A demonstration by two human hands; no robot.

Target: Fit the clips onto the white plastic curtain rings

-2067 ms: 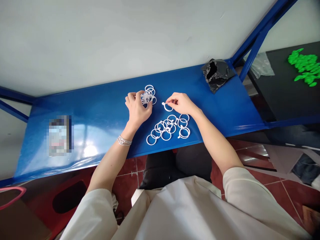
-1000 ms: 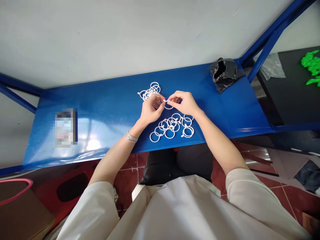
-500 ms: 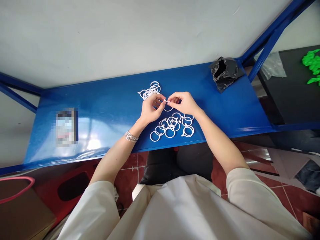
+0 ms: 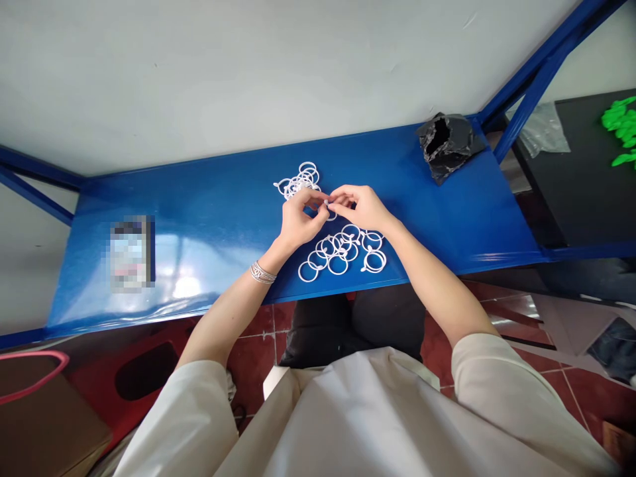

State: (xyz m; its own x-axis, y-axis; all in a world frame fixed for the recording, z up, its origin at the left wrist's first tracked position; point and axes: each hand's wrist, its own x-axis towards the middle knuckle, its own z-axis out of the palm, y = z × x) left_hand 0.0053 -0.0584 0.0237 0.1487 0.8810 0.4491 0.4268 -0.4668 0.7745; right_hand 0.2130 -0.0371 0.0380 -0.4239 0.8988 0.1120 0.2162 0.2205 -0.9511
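Between my two hands is a white ring (image 4: 331,216) with a small knob, mostly hidden by fingers. My left hand (image 4: 302,217) pinches it from the left, thumb and forefinger at the knob. My right hand (image 4: 362,207) pinches the same ring from the right, its fingertips close to the left ones. Just beyond my left hand lies a heap of white rings (image 4: 308,173). Nearer to me, below the hands, several more white rings (image 4: 338,255) with small knobs are spread out, some overlapping.
The blue table (image 4: 218,199) runs across the view against a pale wall. A crumpled black plastic bag (image 4: 450,146) sits at the back right, and a blurred-out phone-like object (image 4: 132,255) at the left. Blue frame bars (image 4: 534,96) rise at the right, beside green pieces (image 4: 621,126).
My right hand has shifted slightly left and its fingertips have closed in on the left ones. Less of the held ring shows beneath the fingers. The loose rings have not moved.
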